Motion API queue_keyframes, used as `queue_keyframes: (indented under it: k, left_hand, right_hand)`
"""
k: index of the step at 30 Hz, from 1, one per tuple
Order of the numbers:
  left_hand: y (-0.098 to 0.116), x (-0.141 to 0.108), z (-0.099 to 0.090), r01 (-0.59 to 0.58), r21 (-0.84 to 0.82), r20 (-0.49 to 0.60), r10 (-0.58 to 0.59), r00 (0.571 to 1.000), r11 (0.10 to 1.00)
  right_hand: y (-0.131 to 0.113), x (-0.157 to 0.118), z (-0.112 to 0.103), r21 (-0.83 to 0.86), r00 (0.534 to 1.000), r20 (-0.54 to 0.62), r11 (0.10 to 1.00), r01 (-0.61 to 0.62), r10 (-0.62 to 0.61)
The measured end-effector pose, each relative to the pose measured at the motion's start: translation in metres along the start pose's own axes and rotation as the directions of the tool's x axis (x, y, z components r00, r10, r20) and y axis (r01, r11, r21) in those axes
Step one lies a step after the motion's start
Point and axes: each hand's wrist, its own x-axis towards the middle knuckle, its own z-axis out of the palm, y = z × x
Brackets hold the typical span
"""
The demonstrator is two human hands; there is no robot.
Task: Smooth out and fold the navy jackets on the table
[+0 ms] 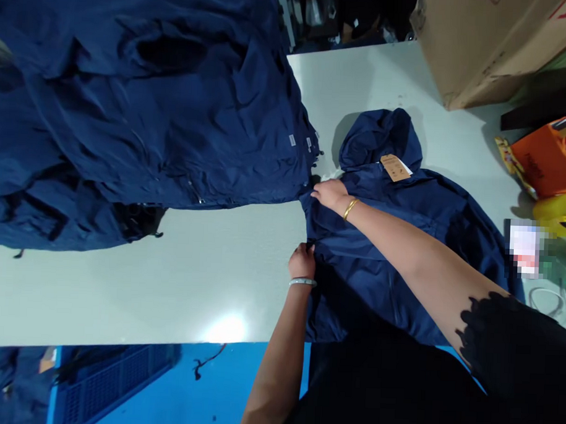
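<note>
A navy hooded jacket (355, 264) lies spread on the white table, its hood (378, 138) toward the far side. On the jacket near the hood rests a brown cardboard tag (396, 168). My left hand (302, 262), with a pale bangle at the wrist, is closed on the jacket's left edge. Farther up that same edge, my right hand (330, 194) pinches the fabric, its fingertips partly hidden. A gold bangle circles the right wrist. Close to the right hand's fingertips is the corner of a large pile of navy jackets (197, 122).
A large cardboard box (484, 46) stands at the back right. Below it are an orange box (545, 156), a yellow package (559, 212) and a coiled white cable (549, 302). Under the front edge of the white table (216, 278), a blue plastic crate (119, 379) sits on the blue floor.
</note>
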Motion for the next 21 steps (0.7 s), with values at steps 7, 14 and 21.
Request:
queue_keyframes:
  k: [7, 14, 21]
  left_hand:
    - [-0.043, -0.004, -0.009, 0.137, -0.109, -0.034, -0.141, 0.989, 0.985]
    - [-0.007, -0.002, -0.008, -0.329, 0.088, -0.214, 0.341, 0.915, 0.94]
    - [0.011, 0.008, 0.024, -0.403, 0.258, 0.024, 0.411, 0.911, 0.878]
  right_hand:
    - [0.019, 0.027, -0.004, 0.124, 0.967, -0.001, 0.959, -0.253, 0.255]
    - [-0.005, -0.06, 0.001, 0.102, 0.954, -0.301, 0.994, 0.042, -0.01]
    - [0.056, -0.204, 0.064, 0.057, 0.939, -0.235, 0.968, -0.244, 0.251]
